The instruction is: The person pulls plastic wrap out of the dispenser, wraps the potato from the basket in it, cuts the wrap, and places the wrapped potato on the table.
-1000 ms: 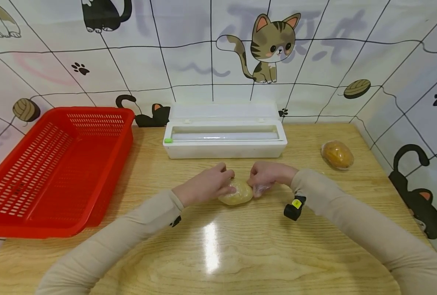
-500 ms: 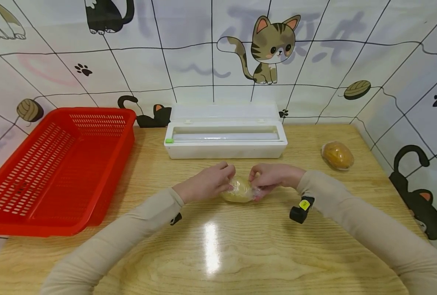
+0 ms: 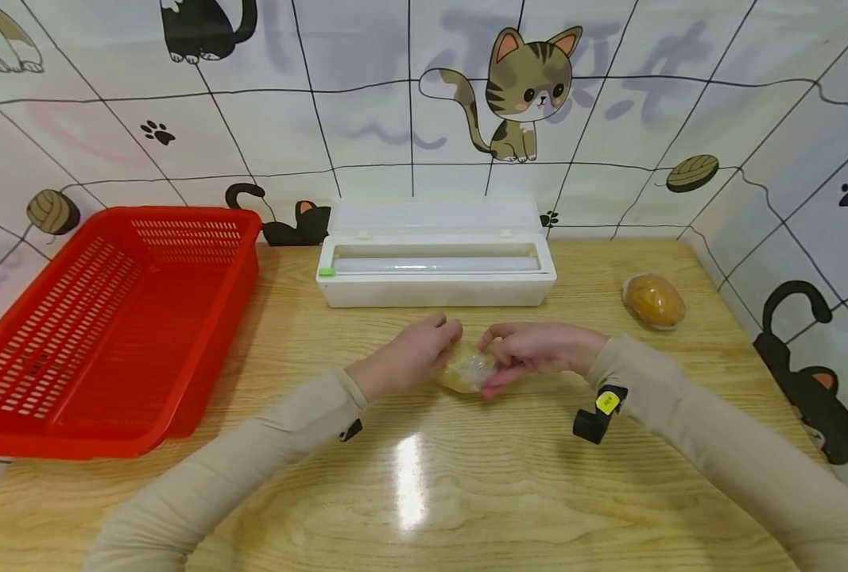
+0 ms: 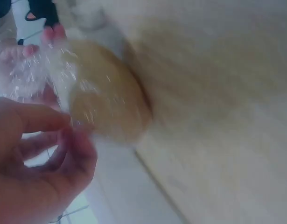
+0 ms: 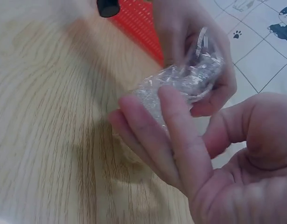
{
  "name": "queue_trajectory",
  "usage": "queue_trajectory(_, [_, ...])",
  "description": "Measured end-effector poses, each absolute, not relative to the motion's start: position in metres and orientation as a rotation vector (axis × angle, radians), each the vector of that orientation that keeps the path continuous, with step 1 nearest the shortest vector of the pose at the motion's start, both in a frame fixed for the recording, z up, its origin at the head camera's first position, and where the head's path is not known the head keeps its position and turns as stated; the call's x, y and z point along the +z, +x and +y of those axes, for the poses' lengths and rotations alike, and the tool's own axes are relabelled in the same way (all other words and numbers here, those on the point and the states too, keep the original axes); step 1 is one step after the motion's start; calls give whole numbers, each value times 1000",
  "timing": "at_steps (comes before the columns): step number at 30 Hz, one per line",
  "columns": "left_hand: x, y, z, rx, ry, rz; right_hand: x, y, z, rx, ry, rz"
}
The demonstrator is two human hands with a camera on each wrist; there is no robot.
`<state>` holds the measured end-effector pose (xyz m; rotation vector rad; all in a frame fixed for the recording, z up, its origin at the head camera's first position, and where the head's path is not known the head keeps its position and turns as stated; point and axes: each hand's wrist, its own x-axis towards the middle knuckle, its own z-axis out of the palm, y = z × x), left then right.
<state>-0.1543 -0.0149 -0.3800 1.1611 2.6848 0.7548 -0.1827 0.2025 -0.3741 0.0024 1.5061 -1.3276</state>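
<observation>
A pale yellow oval piece of food [image 3: 461,373] lies on the table between both hands, wrapped in clear cling film [image 5: 199,77]. In the left wrist view, the food [image 4: 113,93] has a smooth, rounded end under crinkled film. My left hand [image 3: 411,355] pinches the film between thumb and forefinger at the food's left side. From the right, my right hand [image 3: 541,347] lays its fairly straight fingers against the film; its thumb stands apart in the right wrist view. Part of the food is hidden behind the fingers.
Behind the hands stands a white cling film dispenser [image 3: 438,291], lid raised, a roll inside. A red plastic basket [image 3: 232,318] occupies the left side. At the back right lies a golden-brown wrapped piece of food [image 3: 655,301]. A cat-patterned sheet borders the table.
My right hand has drawn slightly rightward and its fingers have straightened from a pinch on the film. The left hand has shifted a little to the right, with the food turned slightly.
</observation>
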Motion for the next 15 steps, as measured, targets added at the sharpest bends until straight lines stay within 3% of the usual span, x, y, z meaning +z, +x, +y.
queue_trajectory(15, [-378, -152, -13, 839, 1051, 2512, -377, -175, 220, -1311, -300, 1534])
